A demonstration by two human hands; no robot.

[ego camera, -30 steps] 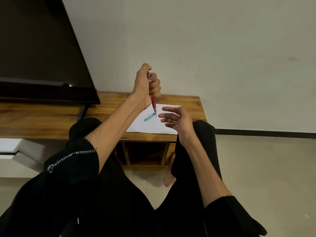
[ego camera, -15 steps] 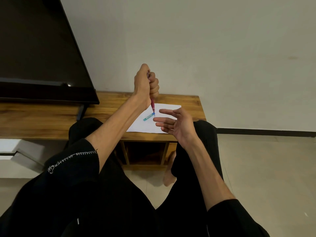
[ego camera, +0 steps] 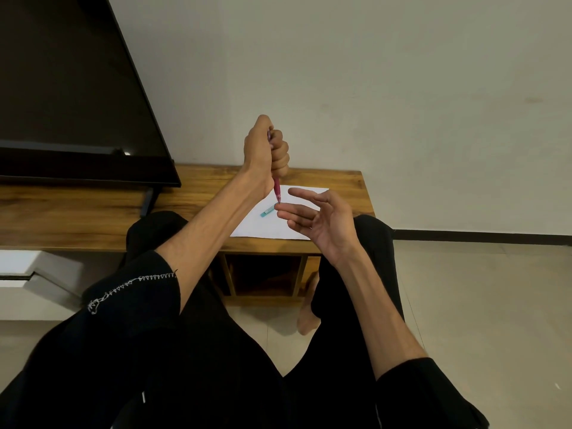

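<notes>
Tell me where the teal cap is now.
Head view, centre: the teal cap lies on the white paper on the wooden stand, near the tip of the pink pen, left of the right hand.

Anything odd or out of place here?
The left hand grips the slim pink pen in a fist, tip at a fingertip of the right hand; a small teal cap lies loose on the white paper sheet.
</notes>
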